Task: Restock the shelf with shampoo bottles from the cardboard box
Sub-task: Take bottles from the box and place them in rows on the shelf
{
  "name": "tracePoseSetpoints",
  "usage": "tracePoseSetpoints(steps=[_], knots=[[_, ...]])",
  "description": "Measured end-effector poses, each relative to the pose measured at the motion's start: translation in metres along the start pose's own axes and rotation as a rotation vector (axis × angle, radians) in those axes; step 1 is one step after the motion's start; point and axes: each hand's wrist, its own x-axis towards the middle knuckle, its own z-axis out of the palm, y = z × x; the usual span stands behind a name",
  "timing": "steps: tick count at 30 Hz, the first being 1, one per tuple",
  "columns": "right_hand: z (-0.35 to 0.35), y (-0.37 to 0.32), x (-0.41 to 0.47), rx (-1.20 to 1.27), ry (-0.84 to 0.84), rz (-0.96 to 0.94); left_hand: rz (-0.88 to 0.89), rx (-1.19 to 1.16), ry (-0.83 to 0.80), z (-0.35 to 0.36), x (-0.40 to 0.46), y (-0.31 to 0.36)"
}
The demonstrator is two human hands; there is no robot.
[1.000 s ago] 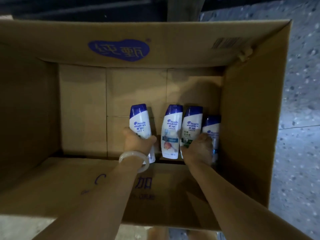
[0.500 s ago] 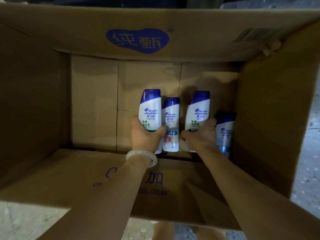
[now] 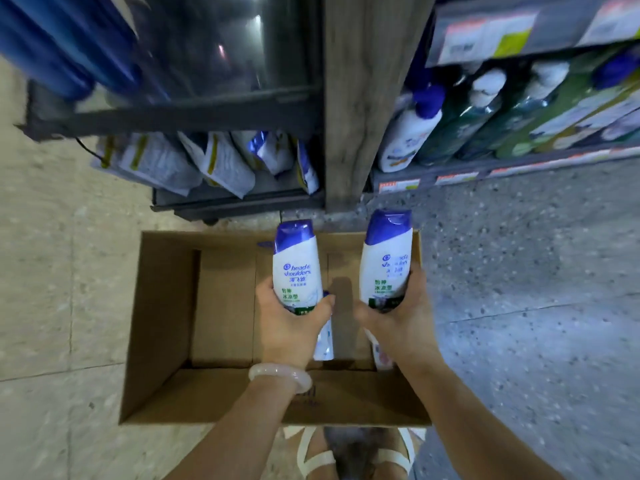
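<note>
My left hand [image 3: 289, 323] grips the lower part of a white shampoo bottle [image 3: 295, 268] with a blue cap, held upright above the open cardboard box [image 3: 162, 306] on the floor. My right hand [image 3: 403, 317] grips a second bottle of the same kind [image 3: 386, 261], also upright over the box's right side. Two more bottles [image 3: 325, 341] lie on the box's bottom, mostly hidden behind my hands. The shelf [image 3: 502, 168] with large bottles stands ahead to the right.
A dark rack [image 3: 239, 202] with refill pouches stands just beyond the box on the left, and a wooden post [image 3: 349, 133] divides it from the shelf. Speckled floor stretches to the right. My sandalled feet [image 3: 353, 455] are at the box's near edge.
Both hands have lifted their bottles up out of the box. My head has risen, so the rack, shelf and floor have come into view.
</note>
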Motion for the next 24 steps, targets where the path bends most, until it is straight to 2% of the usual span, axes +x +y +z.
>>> tracePoseSetpoints(steps=[6, 15, 24], knots=[[-0.059, -0.126, -0.067, 0.160, 0.068, -0.103, 0.151, -0.052, -0.040, -0.029, -0.070, 0.121], [-0.161, -0.292, -0.155, 0.202, 0.206, -0.376, 0.506, -0.107, -0.049, -0.057, -0.185, 0.326], [-0.256, -0.385, -0.233, 0.215, 0.360, -0.593, 0.771, -0.168, -0.150, -0.059, -0.286, 0.438]])
